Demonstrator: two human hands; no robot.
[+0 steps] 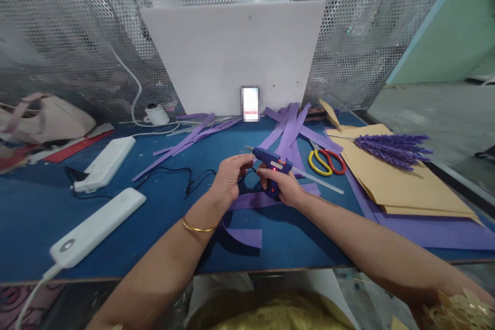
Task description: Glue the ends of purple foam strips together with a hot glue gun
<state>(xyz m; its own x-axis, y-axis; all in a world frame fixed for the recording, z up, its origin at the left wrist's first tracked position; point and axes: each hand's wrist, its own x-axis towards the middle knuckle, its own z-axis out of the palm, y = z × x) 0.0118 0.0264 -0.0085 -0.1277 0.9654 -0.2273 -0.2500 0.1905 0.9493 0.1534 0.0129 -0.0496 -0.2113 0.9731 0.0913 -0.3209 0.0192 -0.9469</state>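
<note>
My right hand (284,186) is wrapped round the grip of a blue hot-glue gun (270,160), whose nozzle points left and whose clear glue stick (319,180) juts out to the right. My left hand (231,175) is closed in a pinch just under the nozzle, apparently on the end of a purple paper strip (247,201); the pinched part is hidden. The strip runs under both hands and curls down toward the table's front edge. A gold bangle sits on my left wrist.
More purple strips (288,126) fan out behind the gun. Red-and-yellow scissors (327,161), brown envelopes (394,180) and a bunch of purple paper flowers (394,148) lie right. Two white power strips (104,162) and black cable lie left. A white board (232,56) stands behind.
</note>
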